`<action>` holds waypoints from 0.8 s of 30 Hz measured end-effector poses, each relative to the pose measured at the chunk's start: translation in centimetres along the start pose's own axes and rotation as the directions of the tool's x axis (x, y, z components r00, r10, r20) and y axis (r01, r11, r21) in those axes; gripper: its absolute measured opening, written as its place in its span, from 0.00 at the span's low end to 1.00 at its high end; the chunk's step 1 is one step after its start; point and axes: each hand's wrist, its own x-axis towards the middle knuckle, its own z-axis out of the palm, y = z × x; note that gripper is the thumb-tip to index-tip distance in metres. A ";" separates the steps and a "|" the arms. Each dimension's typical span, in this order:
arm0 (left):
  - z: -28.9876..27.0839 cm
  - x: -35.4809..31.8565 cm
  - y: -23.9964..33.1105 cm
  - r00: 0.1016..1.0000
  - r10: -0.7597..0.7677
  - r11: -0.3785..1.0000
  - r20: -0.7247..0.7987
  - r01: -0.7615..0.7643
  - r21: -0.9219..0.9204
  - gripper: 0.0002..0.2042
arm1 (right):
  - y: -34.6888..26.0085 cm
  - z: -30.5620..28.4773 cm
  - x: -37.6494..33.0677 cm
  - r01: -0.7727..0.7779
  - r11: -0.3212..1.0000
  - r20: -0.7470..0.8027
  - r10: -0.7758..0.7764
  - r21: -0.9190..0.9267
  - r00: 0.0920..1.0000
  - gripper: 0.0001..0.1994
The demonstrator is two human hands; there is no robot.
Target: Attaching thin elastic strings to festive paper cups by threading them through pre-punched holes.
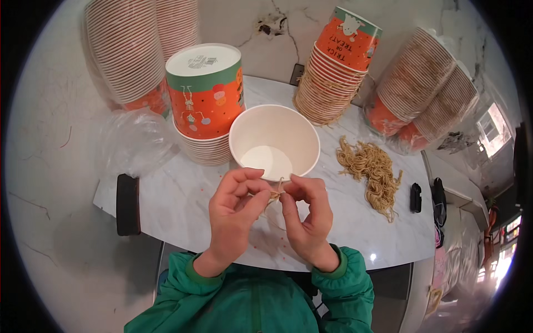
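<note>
In front of me my left hand (232, 213) and my right hand (308, 216) are close together, both closed in a pinch. Between their fingertips is a thin tan cord (275, 196), looped or crossed where they meet; a strand hangs below. Just beyond my fingers an open paper bucket (277, 123) shows its plain white inside. Left of it, an upside-down stack of orange and green paper buckets (202, 114) has cartoon figures on it. To the right lies a tangled heap of tan cords (369, 172).
Another bucket stack (333, 72), with cords hanging about its rims, stands at the back right. Plastic-wrapped bucket stacks (413, 83) lean at the far right, others (125, 50) at the far left. Crumpled clear plastic (136, 139) lies left; a small black object (416, 198) sits near the marble-patterned table's (189, 205) right edge.
</note>
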 end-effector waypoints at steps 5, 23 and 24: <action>0.0 -0.2 -0.3 1.000 -0.003 1.000 -0.018 0.003 -0.001 0.15 | -1.0 0.0 0.1 0.107 0.990 -0.110 -0.117 -0.096 0.987 0.14; -0.4 -0.7 -3.1 0.862 0.479 0.739 0.165 -0.497 0.454 0.11 | -0.6 -0.4 -0.7 -0.272 0.871 -0.005 0.300 0.409 0.954 0.08; -0.2 -0.7 -3.1 0.863 0.478 0.740 0.166 -0.497 0.453 0.11 | -0.6 -0.4 -0.7 -0.272 0.871 -0.006 0.301 0.408 0.954 0.08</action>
